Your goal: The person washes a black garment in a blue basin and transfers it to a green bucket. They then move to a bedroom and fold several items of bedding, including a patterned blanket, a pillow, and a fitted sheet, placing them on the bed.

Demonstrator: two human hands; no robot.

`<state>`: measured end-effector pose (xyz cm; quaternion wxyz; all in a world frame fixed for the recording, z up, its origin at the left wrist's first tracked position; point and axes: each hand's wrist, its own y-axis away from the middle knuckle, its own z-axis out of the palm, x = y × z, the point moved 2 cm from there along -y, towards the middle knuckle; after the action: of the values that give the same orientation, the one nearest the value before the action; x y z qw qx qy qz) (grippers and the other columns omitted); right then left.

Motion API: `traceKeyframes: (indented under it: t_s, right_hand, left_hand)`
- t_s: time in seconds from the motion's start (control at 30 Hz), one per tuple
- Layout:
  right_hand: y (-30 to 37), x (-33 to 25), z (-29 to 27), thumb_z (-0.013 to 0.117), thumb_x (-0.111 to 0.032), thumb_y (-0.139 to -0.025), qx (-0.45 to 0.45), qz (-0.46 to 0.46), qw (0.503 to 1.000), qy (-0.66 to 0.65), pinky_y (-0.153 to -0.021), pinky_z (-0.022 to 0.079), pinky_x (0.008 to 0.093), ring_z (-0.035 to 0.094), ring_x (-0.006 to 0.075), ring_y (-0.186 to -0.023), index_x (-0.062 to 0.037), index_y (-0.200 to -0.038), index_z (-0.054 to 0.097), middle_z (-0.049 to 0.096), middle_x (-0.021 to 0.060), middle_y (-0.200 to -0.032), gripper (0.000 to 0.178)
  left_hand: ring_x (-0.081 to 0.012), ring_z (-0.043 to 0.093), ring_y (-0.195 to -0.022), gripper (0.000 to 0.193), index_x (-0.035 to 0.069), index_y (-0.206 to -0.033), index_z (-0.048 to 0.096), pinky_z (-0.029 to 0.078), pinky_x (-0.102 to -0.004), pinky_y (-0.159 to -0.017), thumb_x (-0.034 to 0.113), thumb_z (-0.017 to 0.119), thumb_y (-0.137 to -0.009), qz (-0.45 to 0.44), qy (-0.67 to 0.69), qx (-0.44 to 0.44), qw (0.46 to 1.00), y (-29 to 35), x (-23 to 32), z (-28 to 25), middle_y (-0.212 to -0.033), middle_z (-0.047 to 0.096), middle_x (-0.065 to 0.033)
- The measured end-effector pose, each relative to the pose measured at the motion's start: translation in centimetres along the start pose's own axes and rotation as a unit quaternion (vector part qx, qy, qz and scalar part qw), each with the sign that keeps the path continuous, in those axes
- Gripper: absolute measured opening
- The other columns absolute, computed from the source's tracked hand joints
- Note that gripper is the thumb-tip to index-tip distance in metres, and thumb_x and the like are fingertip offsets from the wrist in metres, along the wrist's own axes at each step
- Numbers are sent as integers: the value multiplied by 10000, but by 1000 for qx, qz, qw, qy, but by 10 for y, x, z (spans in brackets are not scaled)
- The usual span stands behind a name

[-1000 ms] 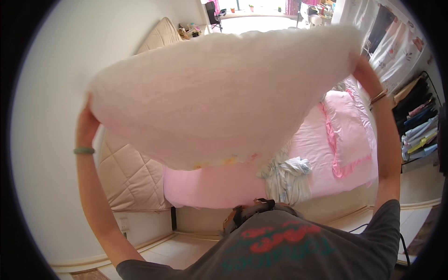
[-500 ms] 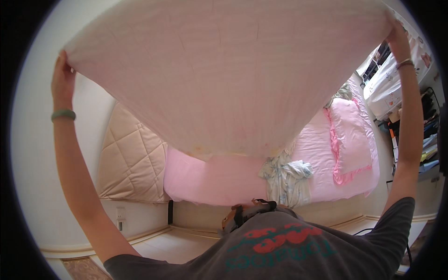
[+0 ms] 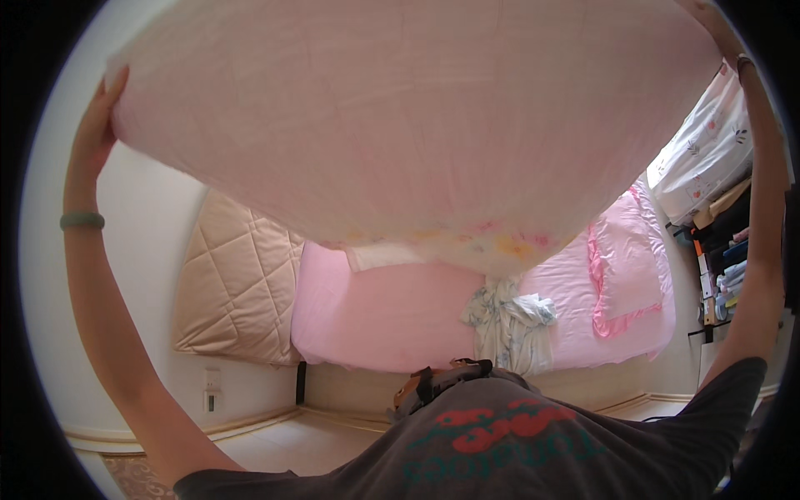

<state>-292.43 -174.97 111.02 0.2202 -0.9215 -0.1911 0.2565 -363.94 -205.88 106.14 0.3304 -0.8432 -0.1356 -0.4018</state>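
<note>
A wide pale pink quilt (image 3: 408, 125) hangs spread between my raised hands and fills the upper middle of the view. Printed flowers in yellow and pink show along its lower part. My left hand (image 3: 96, 125), with a green bangle on the wrist, is closed on the quilt's left corner. At the top right, my right hand (image 3: 717, 25) grips the opposite corner, partly cut off by the view's rim. Below the quilt lies a bed with a pink sheet (image 3: 383, 321), its far side hidden behind the hanging cloth.
A crumpled pale floral cloth (image 3: 512, 325) lies across the bed, left of a pink ruffled pillow (image 3: 629, 279). The beige quilted panel (image 3: 237, 283) stands at the bed's left end, by the white wall. Shelves with assorted items (image 3: 725, 267) and a white patterned curtain (image 3: 704, 154) are at right.
Both hands have moved up and outward, stretching the quilt wider. Its lower edge has lifted and swung, showing more of the flower print and more of the shelves at right.
</note>
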Motion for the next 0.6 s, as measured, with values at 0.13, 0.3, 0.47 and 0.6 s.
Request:
traceKeyframes:
  t_s: [0.13, 0.3, 0.47, 0.6]
  right_hand:
    - [-13, 56, 12, 560, -294, -932, -186, 82, 971, -127, -872, 482, 258, 573, 112, -1052, -89, -1333, 488, 566, 39, -1232, 456]
    - [29, 18, 54, 548, -281, -927, -47, -44, 871, -486, -873, 463, 349, 583, 214, -976, 33, -1185, 565, 618, 127, -1101, 406]
    - [64, 24, 163, 603, -284, -906, -167, -49, 928, -330, -954, 433, 257, 551, 108, -1104, -34, -1355, 470, 585, 58, -1227, 531]
    - [35, 2, 162, 583, -305, -892, -83, -46, 975, -200, -958, 410, 250, 525, 126, -1135, -46, -1331, 507, 553, 76, -1288, 516]
  left_hand:
    - [-174, 536, -1136, 615, 10, -1362, 423, 424, -309, -982, 414, 570, -923, -136, 29, -141, 980, -18, -48, -36, -1282, 545, -93]
    - [-165, 537, -1123, 558, -12, -1332, 448, 437, -304, -963, 356, 571, -932, -95, 287, -118, 946, 13, -47, -16, -1262, 557, -89]
    - [-207, 541, -1124, 634, -87, -1255, 493, 447, -310, -935, 377, 667, -859, -159, 101, -62, 980, 56, -91, 18, -1230, 566, -152]
    - [-216, 562, -1092, 687, -111, -1209, 529, 456, -313, -913, 422, 709, -813, -169, 111, -17, 979, 37, -129, -10, -1199, 586, -168]
